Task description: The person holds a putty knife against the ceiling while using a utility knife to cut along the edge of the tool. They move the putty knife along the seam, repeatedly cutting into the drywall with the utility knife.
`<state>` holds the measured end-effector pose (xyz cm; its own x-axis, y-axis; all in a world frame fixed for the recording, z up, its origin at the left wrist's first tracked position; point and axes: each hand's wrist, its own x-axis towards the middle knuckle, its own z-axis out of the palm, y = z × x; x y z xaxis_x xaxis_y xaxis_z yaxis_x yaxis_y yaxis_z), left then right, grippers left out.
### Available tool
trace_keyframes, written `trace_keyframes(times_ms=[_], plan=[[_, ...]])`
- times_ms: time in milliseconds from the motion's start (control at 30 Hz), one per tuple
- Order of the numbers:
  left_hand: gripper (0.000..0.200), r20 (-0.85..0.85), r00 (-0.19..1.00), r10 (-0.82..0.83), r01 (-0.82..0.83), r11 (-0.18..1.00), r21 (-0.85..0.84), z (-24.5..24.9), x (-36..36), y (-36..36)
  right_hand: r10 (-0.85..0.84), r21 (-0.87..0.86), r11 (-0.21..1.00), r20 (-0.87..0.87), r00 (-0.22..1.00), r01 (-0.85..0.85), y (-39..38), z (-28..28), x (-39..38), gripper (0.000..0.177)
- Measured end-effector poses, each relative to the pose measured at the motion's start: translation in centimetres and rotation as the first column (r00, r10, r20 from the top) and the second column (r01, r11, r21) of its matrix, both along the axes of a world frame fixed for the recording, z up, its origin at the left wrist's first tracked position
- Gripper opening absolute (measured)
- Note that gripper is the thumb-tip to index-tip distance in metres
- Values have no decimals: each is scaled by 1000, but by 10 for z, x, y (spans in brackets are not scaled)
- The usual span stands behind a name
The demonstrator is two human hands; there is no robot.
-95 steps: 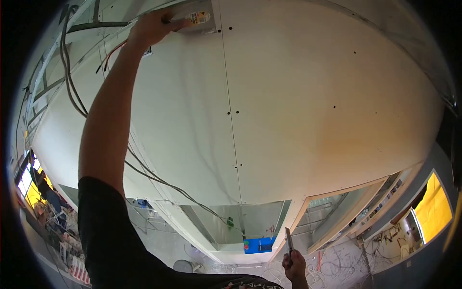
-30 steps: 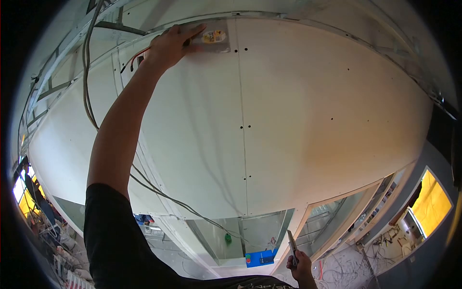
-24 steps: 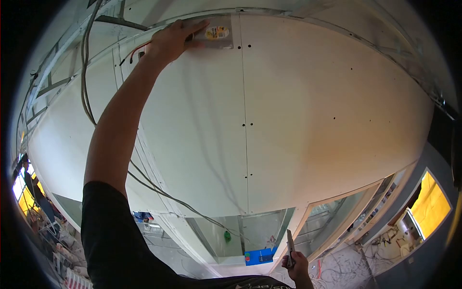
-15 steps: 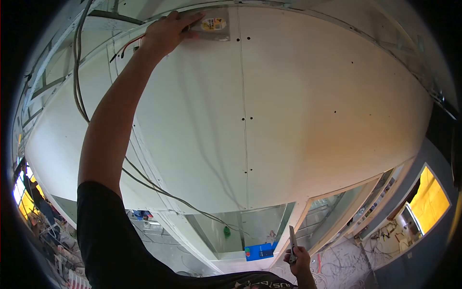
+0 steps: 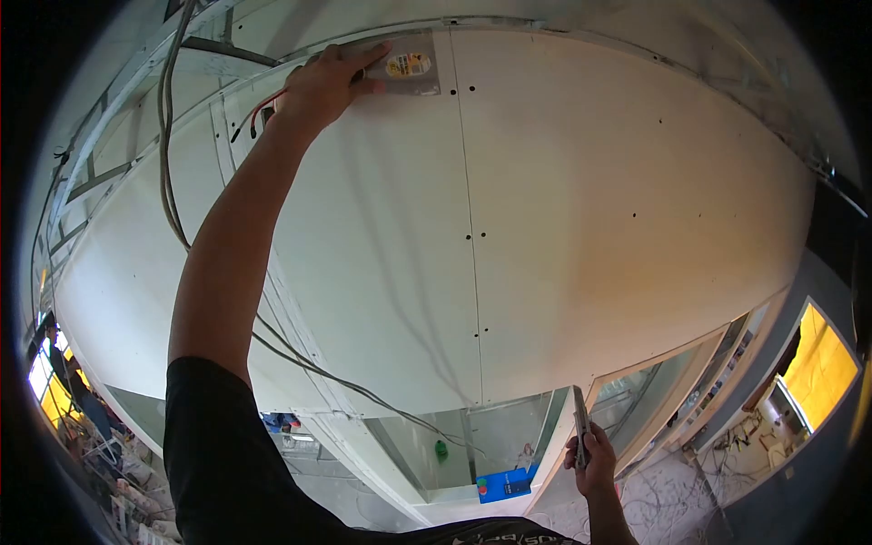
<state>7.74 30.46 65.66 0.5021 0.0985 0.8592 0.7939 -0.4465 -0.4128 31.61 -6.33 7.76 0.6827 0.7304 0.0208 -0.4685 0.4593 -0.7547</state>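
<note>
My left hand (image 5: 318,86) reaches up high, its fingers and thumb closed on the left end of a clear, rectangular plastic piece (image 5: 427,80) with a yellow-and-white label. The plastic lies over the top of a white wall board (image 5: 391,218), just left of a vertical joint. Low on the right, my right hand (image 5: 595,459) grips what looks like a grey utility knife (image 5: 580,413), its narrow end pointing up. The knife is apart from my left hand and the plastic.
Dark screw holes (image 5: 469,237) flank the board joint. Grey cables (image 5: 168,154) hang at the left and cross lower down. A blue box (image 5: 504,485) and a green bottle (image 5: 440,450) are below, near framed openings. Another person (image 5: 73,372) is at far left.
The view has shifted slightly, so the board and my left arm appear lower and further right. My right hand has risen with the knife. My left hand still holds the plastic.
</note>
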Motion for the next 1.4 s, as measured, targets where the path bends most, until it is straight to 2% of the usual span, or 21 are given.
trace_keyframes(times_ms=[100,267,333,500,633,733,833,900,1067,1133,1167,1233,1367,1400], plan=[[63,-6,1000,-14,14,998,55,2,1,8,-3,22,1000,29,1000,2,1,21,-6,31],[63,-4,1000,-1,1,999,48,0,1,3,39,18,999,78,996,-40,-1,45,-16,24],[63,5,1000,1,-1,999,37,0,0,3,15,-58,998,133,991,-7,3,53,-19,22],[64,-5,998,-55,55,993,104,2,0,12,56,-85,996,184,981,-41,6,65,-20,23],[64,7,1000,29,-29,996,87,0,1,0,77,-90,994,238,968,-56,5,61,-20,26],[64,-6,999,-38,39,994,100,1,-1,9,79,-116,992,218,973,-54,1,51,-23,27],[66,-31,986,-163,164,986,30,3,-1,9,67,-152,988,211,975,-35,-6,44,-26,27],[67,-2,998,-56,56,998,22,2,0,1,69,-171,985,195,978,-35,-10,37,-28,27],[66,-12,1000,-13,13,998,65,2,1,6,61,-202,979,191,980,-22,-15,28,-24,26],[65,-3,1000,-30,30,998,56,2,0,5,5,-169,984,338,941,56,-9,36,-19,23],[65,-1,1000,-21,21,998,55,3,-1,10,14,-169,984,341,940,47,-3,45,-16,23],[61,-19,991,-131,132,988,75,4,-3,19,-57,-90,987,564,824,130,11,70,-11,24],[59,3,992,-125,124,989,82,2,0,11,-212,130,975,799,563,182,44,171,-12,48],[58,10,996,-91,91,994,60,2,2,8,-205,127,974,849,487,187,48,204,-16,50]])
